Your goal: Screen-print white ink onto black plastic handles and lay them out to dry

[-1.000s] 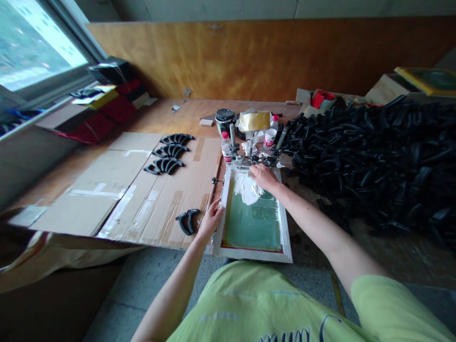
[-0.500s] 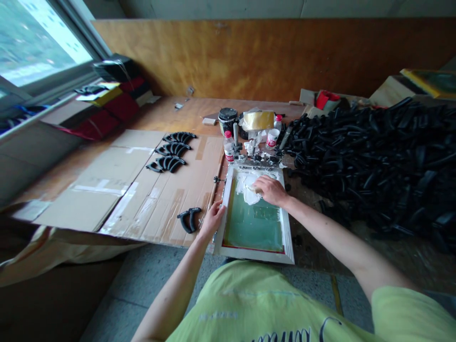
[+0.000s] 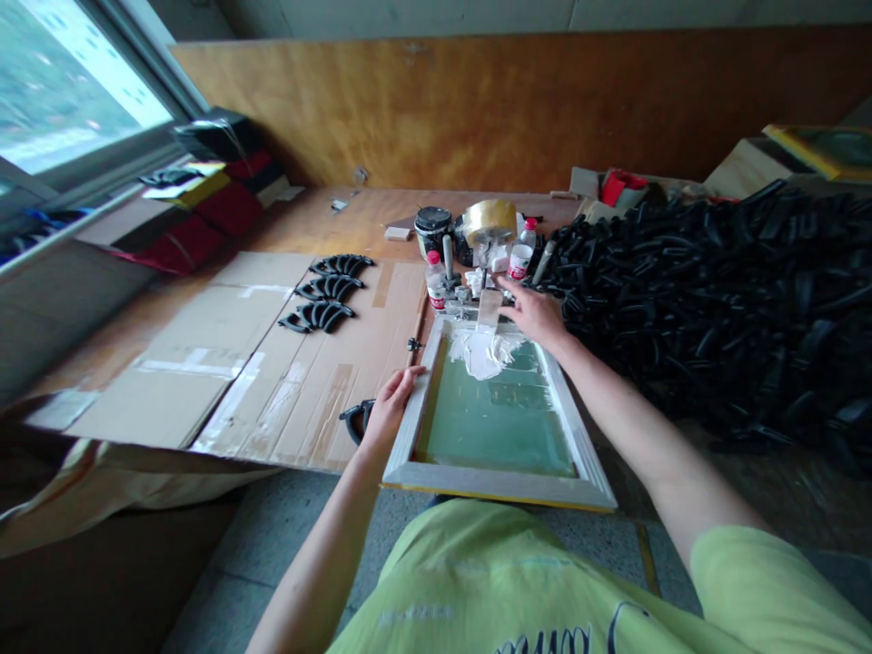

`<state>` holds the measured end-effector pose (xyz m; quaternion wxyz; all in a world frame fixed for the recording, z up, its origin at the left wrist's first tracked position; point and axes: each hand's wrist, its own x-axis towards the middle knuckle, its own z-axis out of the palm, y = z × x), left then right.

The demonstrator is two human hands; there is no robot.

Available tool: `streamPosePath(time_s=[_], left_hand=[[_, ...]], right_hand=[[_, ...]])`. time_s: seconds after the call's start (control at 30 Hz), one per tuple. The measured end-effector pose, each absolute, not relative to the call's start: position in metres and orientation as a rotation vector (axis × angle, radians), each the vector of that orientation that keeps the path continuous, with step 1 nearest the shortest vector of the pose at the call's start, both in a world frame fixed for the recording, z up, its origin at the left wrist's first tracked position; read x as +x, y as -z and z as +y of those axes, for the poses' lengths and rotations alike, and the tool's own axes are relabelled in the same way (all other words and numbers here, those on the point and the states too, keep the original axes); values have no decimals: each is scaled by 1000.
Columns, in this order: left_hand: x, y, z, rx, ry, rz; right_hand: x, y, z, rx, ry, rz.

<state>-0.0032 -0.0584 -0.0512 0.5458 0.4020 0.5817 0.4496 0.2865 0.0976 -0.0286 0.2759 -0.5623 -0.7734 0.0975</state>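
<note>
Scraper (image 3: 489,309) could be slipping off the frame (image 3: 504,483), I'm judging, since right hand (image 3: 538,315) is hanging loose, left hand (image 3: 390,404) touching left edge, grip unclear.

A curved black piece (image 3: 352,421) is partly hidden.

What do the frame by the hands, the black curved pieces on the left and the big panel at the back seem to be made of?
Frame: probably aluminium; dull silver-grey, with straight ridges along its side. Black curved pieces: plastic or rubber, I can't tell which; smooth, with soft highlights. Panel: likely varnished plywood; orange-brown, blotchy, with a slight sheen.
</note>
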Motion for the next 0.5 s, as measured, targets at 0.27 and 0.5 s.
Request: streamPosePath(time_s=[0.27, 0.5], left_hand=[[24, -5, 0, 832, -1477, 1064], [69, 65, -57, 591, -966, 1191]], right_hand=[[346, 92, 50, -1714, -485, -1868], [268, 117, -11, -1474, -432, -2217]])
